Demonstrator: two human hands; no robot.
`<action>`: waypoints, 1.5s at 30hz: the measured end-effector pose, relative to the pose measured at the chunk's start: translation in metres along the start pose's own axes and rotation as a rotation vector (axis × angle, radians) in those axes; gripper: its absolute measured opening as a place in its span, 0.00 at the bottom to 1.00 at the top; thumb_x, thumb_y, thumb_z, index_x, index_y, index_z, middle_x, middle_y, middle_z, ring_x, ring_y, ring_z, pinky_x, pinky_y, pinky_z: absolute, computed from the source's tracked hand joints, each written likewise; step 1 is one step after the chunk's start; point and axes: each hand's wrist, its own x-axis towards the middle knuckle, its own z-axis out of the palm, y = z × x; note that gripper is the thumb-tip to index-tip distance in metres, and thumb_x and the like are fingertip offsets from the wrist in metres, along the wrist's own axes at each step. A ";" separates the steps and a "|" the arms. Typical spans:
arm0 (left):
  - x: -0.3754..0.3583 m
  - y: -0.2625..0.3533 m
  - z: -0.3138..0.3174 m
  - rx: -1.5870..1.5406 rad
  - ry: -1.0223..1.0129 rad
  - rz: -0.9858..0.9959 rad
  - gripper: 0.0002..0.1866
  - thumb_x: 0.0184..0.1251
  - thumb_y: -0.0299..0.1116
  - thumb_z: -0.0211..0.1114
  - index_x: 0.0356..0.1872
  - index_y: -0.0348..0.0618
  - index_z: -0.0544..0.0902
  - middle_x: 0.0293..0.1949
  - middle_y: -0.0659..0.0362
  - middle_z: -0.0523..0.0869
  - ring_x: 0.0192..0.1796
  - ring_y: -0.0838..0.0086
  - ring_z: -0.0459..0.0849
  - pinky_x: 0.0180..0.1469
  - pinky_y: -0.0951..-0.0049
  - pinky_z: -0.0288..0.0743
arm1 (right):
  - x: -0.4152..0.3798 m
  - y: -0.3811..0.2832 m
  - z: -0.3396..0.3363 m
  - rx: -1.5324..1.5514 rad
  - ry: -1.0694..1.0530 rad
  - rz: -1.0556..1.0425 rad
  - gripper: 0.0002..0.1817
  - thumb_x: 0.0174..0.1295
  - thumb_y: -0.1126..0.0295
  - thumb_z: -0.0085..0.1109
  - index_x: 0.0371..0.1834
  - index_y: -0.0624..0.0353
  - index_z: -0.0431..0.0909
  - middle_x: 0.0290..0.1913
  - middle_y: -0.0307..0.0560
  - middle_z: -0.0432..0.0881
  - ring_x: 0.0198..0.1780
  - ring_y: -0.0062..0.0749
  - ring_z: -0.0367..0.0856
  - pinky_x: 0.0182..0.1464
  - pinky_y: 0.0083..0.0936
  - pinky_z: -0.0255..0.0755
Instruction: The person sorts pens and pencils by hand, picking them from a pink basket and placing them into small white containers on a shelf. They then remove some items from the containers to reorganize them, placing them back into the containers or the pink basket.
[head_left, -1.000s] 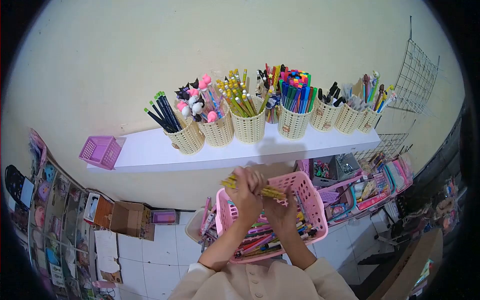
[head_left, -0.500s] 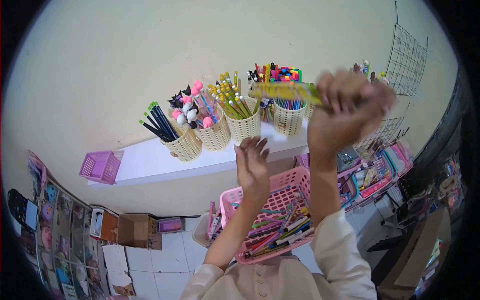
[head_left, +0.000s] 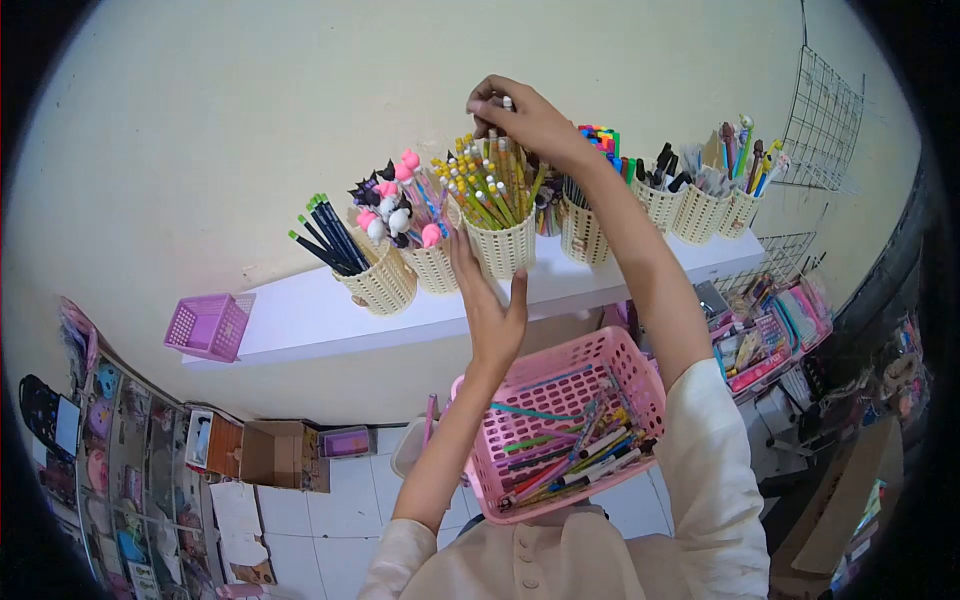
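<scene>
A cream woven cup [head_left: 503,248] stands on the white shelf, full of yellow-green pencils [head_left: 484,195] with white and yellow ends. My right hand [head_left: 520,115] reaches over the cup's back, its fingers curled round the tops of some pencils that stand in it. One white pencil end shows against this hand; the fingertips are partly hidden. My left hand [head_left: 490,310] is open, fingers stretched out, against the front left side of the same cup. Just left is a cup [head_left: 430,268] of pens with pink, black and white animal toppers.
Dark green-tipped pencils fill the leftmost cup [head_left: 380,285]. More pen cups [head_left: 700,215] line the right of the white shelf [head_left: 290,315], and a purple basket [head_left: 208,328] sits at its left end. Below me, a pink basket [head_left: 640,375] holds loose pens and pencils.
My right hand has moved left, bringing the yellow pencils from a level hold in the air to upright in the cup. My left hand has come up against the cup's side.
</scene>
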 end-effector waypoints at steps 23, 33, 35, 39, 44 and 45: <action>-0.128 -0.054 -0.014 0.352 -1.172 0.059 0.16 0.44 0.24 0.55 0.39 0.37 0.70 0.41 0.52 0.73 0.46 0.64 0.71 0.48 0.65 0.64 | -0.205 -0.036 -0.042 -0.332 -0.586 0.411 0.09 0.47 0.75 0.51 0.33 0.61 0.75 0.29 0.47 0.77 0.28 0.36 0.75 0.34 0.29 0.69; -0.139 -0.072 -0.008 0.556 -1.425 -0.066 0.21 0.44 0.26 0.57 0.44 0.36 0.66 0.43 0.46 0.70 0.47 0.58 0.70 0.46 0.61 0.66 | -0.327 0.044 0.031 -0.562 -0.894 0.367 0.12 0.47 0.64 0.53 0.29 0.62 0.74 0.32 0.52 0.75 0.36 0.43 0.75 0.36 0.37 0.68; -0.134 -0.066 -0.009 0.397 -1.411 -0.175 0.20 0.47 0.26 0.56 0.44 0.35 0.65 0.43 0.46 0.69 0.46 0.57 0.71 0.46 0.63 0.66 | -0.316 0.040 0.020 -0.485 -0.851 0.430 0.11 0.48 0.65 0.53 0.29 0.62 0.73 0.31 0.53 0.75 0.34 0.43 0.75 0.35 0.37 0.68; -0.147 -0.065 0.001 0.129 -1.486 -0.338 0.18 0.51 0.28 0.54 0.44 0.34 0.64 0.42 0.45 0.70 0.45 0.54 0.72 0.46 0.65 0.67 | -0.293 0.014 -0.016 -0.222 -0.545 0.558 0.11 0.54 0.66 0.50 0.35 0.63 0.67 0.31 0.47 0.76 0.29 0.34 0.75 0.31 0.27 0.68; -0.146 -0.051 0.004 0.259 -1.548 -0.242 0.21 0.48 0.33 0.59 0.43 0.33 0.66 0.38 0.45 0.73 0.44 0.55 0.72 0.46 0.65 0.66 | -0.296 -0.005 -0.039 0.096 -0.098 0.617 0.09 0.57 0.74 0.44 0.39 0.64 0.61 0.31 0.48 0.76 0.26 0.25 0.73 0.28 0.20 0.67; -0.149 -0.058 0.007 0.273 -1.597 -0.207 0.20 0.47 0.34 0.59 0.41 0.33 0.68 0.37 0.46 0.74 0.43 0.56 0.73 0.45 0.64 0.67 | -0.298 -0.007 -0.040 0.250 0.118 0.588 0.09 0.57 0.77 0.44 0.40 0.64 0.60 0.29 0.49 0.75 0.27 0.23 0.73 0.27 0.17 0.67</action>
